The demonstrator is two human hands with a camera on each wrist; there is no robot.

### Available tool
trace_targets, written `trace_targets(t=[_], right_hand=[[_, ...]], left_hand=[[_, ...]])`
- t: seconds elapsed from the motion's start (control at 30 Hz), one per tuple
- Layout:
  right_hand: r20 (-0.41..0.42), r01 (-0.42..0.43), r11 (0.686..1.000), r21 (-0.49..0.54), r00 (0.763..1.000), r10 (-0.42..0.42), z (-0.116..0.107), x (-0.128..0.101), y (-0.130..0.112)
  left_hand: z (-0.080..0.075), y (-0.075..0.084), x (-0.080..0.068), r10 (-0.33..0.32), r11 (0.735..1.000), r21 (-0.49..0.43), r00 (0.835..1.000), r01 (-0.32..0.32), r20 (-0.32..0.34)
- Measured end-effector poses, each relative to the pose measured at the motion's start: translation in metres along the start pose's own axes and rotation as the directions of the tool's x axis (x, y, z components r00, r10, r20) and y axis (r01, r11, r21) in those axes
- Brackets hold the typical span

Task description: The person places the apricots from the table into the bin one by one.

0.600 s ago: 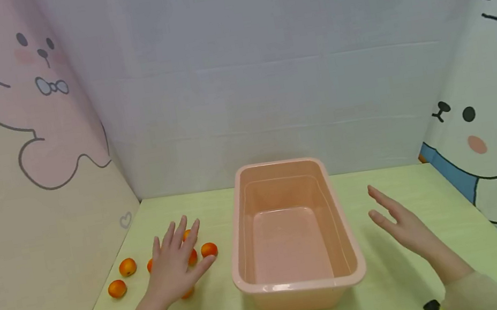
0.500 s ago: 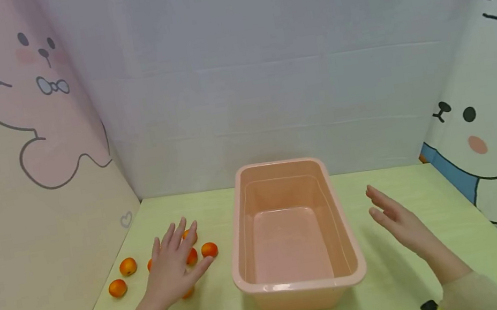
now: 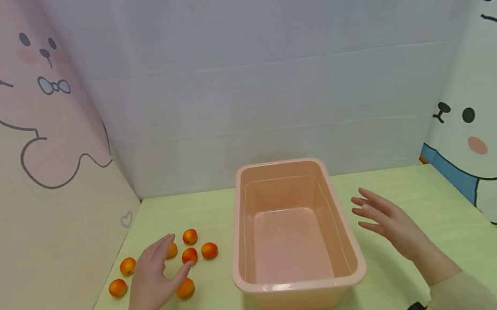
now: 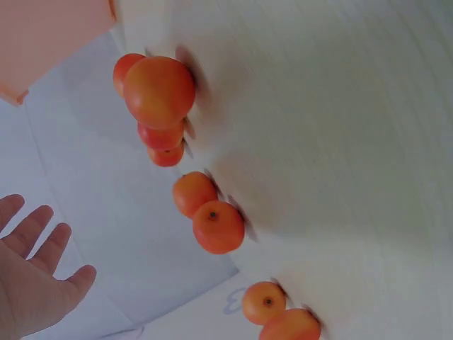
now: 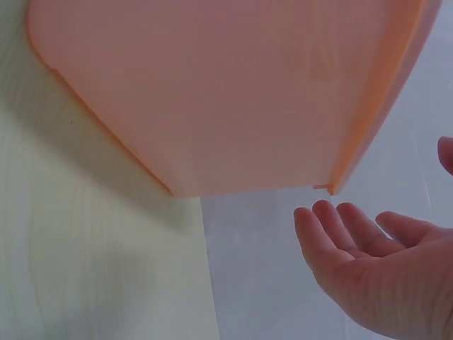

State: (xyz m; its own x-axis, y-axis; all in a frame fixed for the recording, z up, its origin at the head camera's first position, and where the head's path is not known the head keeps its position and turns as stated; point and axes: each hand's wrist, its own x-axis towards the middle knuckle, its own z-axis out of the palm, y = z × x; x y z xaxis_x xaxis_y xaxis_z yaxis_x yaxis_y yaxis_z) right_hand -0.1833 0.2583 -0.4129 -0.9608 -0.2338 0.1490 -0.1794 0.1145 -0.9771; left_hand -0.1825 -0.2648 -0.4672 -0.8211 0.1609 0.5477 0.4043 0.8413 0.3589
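Note:
Several small, round tangerines lie scattered over the left part of the table. My left hand [image 3: 153, 278] hovers among them, its fingers spread in a loose curve with nothing held. Closest to its thumb is one tangerine [image 3: 185, 288]; another tangerine [image 3: 172, 250] shows past the fingertips. In the left wrist view a large-looking tangerine [image 4: 160, 92] overlaps others behind it. A pink plastic basin [image 3: 302, 286] stands mid-table with a bare inside. Right of it, my right hand [image 3: 394, 227] is raised, fingers relaxed and apart from the basin wall [image 5: 212, 92], holding nothing.
Two tangerines [image 3: 117, 288] sit by the table's left edge. A white cloth wall [image 3: 268, 92] rises behind the table [image 3: 396, 288]. Side walls carry a printed pink bear [image 3: 52, 115] and a white rabbit [image 3: 473, 125].
My left hand has moved left and slightly nearer, its fingers drawing together and uncovering several tangerines. The right hand has shifted left toward the basin, its fingers spreading. Basin and fruit stay put.

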Motion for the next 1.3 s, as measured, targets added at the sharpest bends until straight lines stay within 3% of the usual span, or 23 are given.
trace_targets(t=[0.17,0.33,0.47,0.73,1.07,1.3], right_hand=[[0.028,-0.074,0.995,0.066,0.997,0.072,0.003,0.004,-0.006],[0.035,-0.142,0.988,0.059,0.990,0.140,0.004,0.009,-0.010],[0.036,-0.212,0.975,0.070,0.977,0.210,0.004,0.015,-0.013],[0.072,-0.286,0.951,0.119,0.957,0.279,0.006,0.022,-0.017],[0.093,-0.315,0.928,0.200,0.949,0.302,0.006,0.027,-0.023],[0.108,-0.314,0.917,0.245,0.949,0.296,0.006,0.029,-0.024]], left_hand=[[-0.009,-0.015,-0.006,-0.086,0.996,-0.037,0.996,0.086,-0.002],[-0.018,-0.035,-0.011,-0.120,0.989,-0.087,0.992,0.116,-0.037],[-0.029,-0.046,-0.014,-0.164,0.980,-0.116,0.986,0.160,-0.024],[-0.049,-0.065,-0.027,-0.320,0.926,-0.197,0.947,0.321,0.040],[-0.059,-0.097,-0.042,-0.325,0.875,-0.351,0.942,0.333,0.082],[-0.059,-0.109,-0.049,-0.322,0.835,-0.437,0.941,0.335,0.106]])
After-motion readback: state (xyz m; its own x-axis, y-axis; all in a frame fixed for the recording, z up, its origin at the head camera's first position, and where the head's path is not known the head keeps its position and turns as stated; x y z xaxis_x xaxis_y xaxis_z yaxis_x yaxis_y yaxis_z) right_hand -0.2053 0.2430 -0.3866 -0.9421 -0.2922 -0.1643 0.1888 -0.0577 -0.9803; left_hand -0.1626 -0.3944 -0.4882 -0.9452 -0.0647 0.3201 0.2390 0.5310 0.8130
